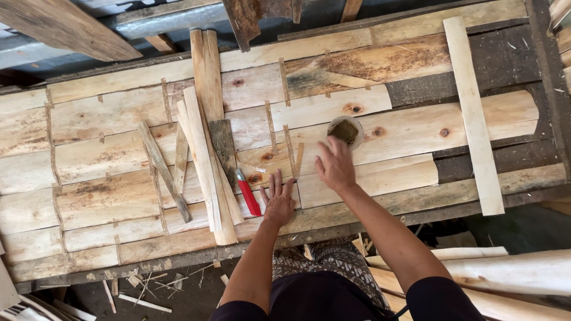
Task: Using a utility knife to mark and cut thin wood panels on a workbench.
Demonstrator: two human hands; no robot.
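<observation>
Head view, looking straight down. The left hand (278, 202) lies flat, fingers (275, 181) spread and released, pressing a veneer sheet (357, 178) on the surface (416, 205). The right hand (335, 166) rests open on the same sheet, fingers (330, 148) extended and grasping nothing, their tips just short of a small round container (345, 131) holding a dark pad or paste. A red-handled utility knife (248, 193) lies just left of the left fingers, untouched. Beyond it, further left, loose narrow veneer strips (205, 148) are stacked crosswise.

Progress, as judged: most of the surface is already covered by pale knotted sheets laid edge to edge, with short tape-like strips (285, 83) bridging many seams; dark bare gaps (499, 59) remain far to the right of the right fingers, crossed by one long slat (474, 113).

Surroundings: a rough workshop, with offcuts on the floor (143, 291) and spare veneer sheets (511, 270) below the near edge.
</observation>
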